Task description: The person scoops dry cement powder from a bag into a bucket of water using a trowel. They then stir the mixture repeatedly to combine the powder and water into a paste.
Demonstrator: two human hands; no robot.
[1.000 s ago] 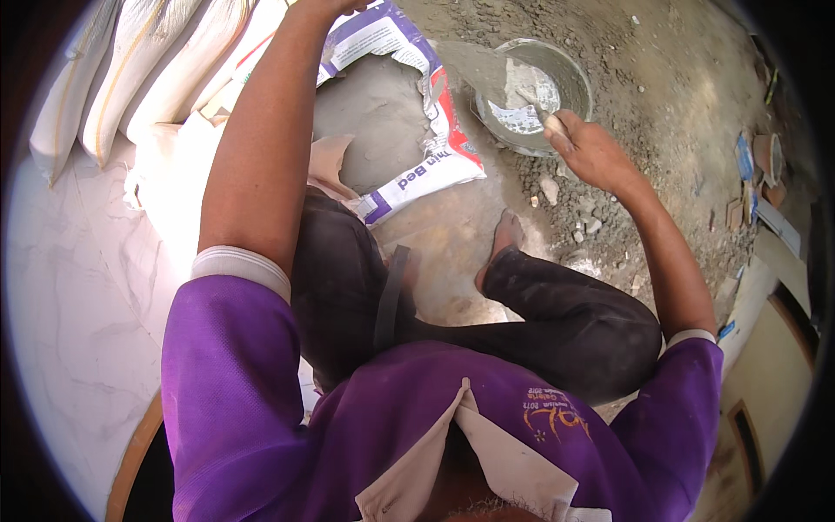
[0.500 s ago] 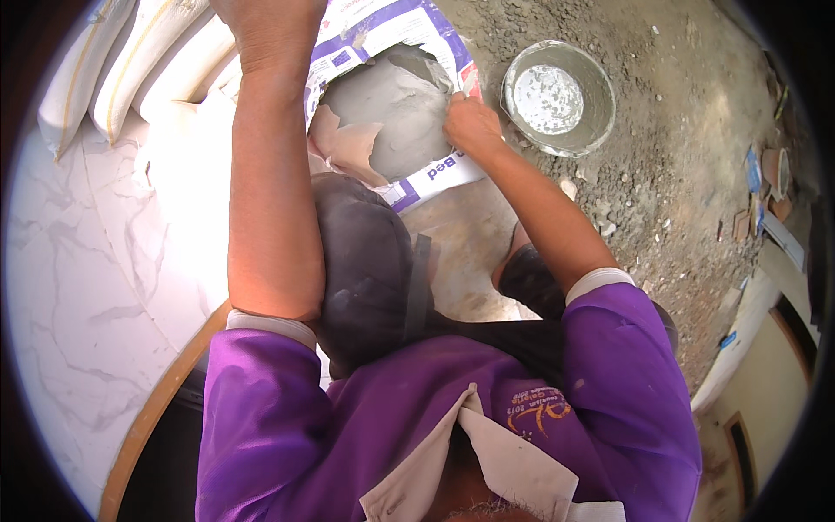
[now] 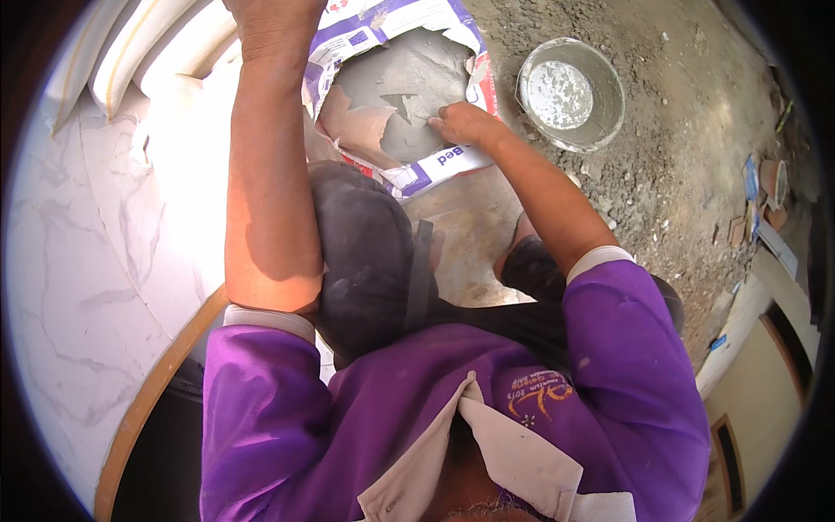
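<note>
A torn-open paper bag, white and purple with a red edge, lies in front of me, full of grey powder. My right hand is over the bag's right part, fingers pinched close to the powder. By its fingertips is a small torn scrap with a dark shadow; whether the fingers hold it is unclear. A brownish paper flap folds inward at the opening's left side. My left hand reaches past the bag's left side to the top edge, where its fingers are out of sight.
A round bucket with pale residue inside stands on rough, gritty ground right of the bag. Several full white sacks lie at the far left beside a marbled white slab. My bent knee is close below the bag.
My right hand has moved from the bag's torn right edge inward over the powder. The loose flap at the upper right of the opening is gone from there. The left arm stays nearly the same.
</note>
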